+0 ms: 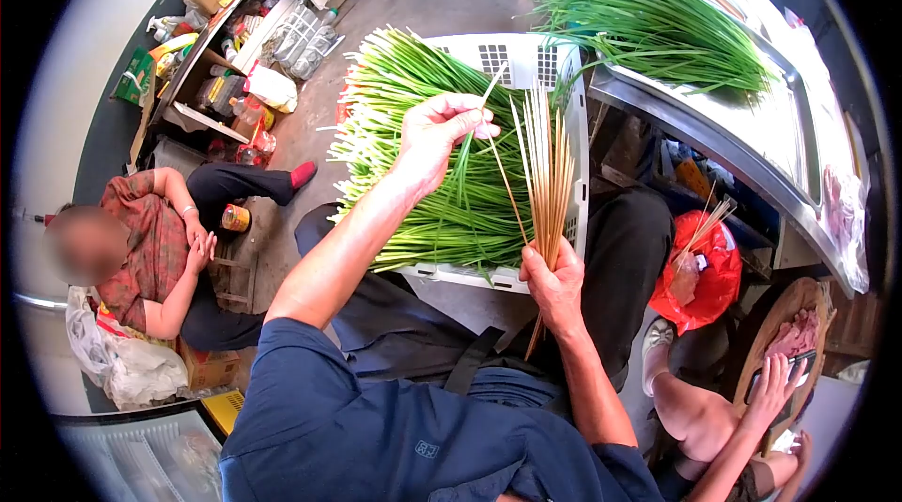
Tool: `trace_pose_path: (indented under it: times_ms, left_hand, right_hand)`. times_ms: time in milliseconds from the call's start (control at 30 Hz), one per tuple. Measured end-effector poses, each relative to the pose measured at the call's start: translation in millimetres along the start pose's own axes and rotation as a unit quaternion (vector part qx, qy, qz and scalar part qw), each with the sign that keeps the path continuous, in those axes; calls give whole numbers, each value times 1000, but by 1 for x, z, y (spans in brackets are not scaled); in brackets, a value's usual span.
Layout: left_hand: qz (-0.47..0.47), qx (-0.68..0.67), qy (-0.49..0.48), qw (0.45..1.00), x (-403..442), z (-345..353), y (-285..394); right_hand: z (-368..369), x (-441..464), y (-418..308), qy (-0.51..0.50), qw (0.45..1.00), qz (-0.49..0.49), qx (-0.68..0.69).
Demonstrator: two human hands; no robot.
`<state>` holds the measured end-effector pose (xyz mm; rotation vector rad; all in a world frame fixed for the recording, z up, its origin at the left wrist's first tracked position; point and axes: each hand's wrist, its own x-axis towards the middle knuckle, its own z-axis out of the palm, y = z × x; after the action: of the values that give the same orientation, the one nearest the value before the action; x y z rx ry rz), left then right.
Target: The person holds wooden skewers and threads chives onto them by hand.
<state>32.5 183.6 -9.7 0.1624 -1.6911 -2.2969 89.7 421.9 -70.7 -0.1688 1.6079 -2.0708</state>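
Observation:
My right hand (556,288) is wrapped round a bundle of thin bamboo skewers (545,164), which fan out upward from my grip. The lower ends stick out below it. Over the greens, my left hand (442,136) pinches at the upper part of a single skewer (507,183) that leans away from the bundle, its lower part by my right thumb. A pale thin end rises above the left fingertips; whether it is skewer or stalk I cannot tell. Beneath both hands lie many green garlic chives (413,192), pale ends leftward, in a white plastic crate (581,220) at my lap.
More chives (658,28) lie on a metal-edged table (658,106) at right. Below it is a red plastic bag (700,277) with sticks. A seated person (155,248) is at left; another person's hand (775,389) holds a phone at lower right. Cluttered shelves (221,79) stand upper left.

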Motion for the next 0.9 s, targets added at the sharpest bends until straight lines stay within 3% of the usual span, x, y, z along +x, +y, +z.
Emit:
trace_pose_path:
  times_ms: [233,433,700,900]
  left_hand:
    - [46,47,-15,998,-2,3,-3]
    - [-15,41,-15,999,-2,1,0]
    - [-119,-26,-30,992,-1,-12,4]
    - [-81,18,-34,996,1,-15,1]
  right_hand:
    - [0,0,3,1,1000,-3,0]
    - [1,1,7,3,999,-40,9]
    - [1,-1,2,-2,1000,-16,-7]
    - [2,0,3,0,1000,-14,-23]
